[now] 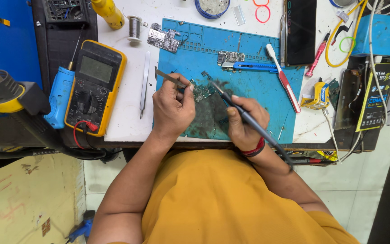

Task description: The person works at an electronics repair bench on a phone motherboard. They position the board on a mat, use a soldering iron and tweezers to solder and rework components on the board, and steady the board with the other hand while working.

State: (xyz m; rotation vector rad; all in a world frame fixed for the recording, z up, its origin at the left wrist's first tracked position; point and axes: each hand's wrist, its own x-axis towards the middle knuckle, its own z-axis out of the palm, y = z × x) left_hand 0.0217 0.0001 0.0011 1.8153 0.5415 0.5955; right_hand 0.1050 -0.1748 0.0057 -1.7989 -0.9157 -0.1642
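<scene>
My left hand (173, 108) grips metal tweezers (169, 77) whose tips point toward a small green circuit board (202, 92) on the blue work mat (258, 90). My right hand (242, 122) holds a dark soldering iron (231, 100) like a pen, with its tip close to the top edge of the board. The iron's cable runs back past my wrist, which wears a red band. The mat under the board is stained dark.
A yellow multimeter (95, 86), a blue tool (59, 95) and spare tweezers (144, 83) lie left of the mat. Other boards (163, 38), a blue-handled clamp (249, 67), a toothbrush (283, 77), a solder spool (134, 28) and a black phone (300, 30) lie beyond. A hot-air nozzle (5, 92) hangs at left.
</scene>
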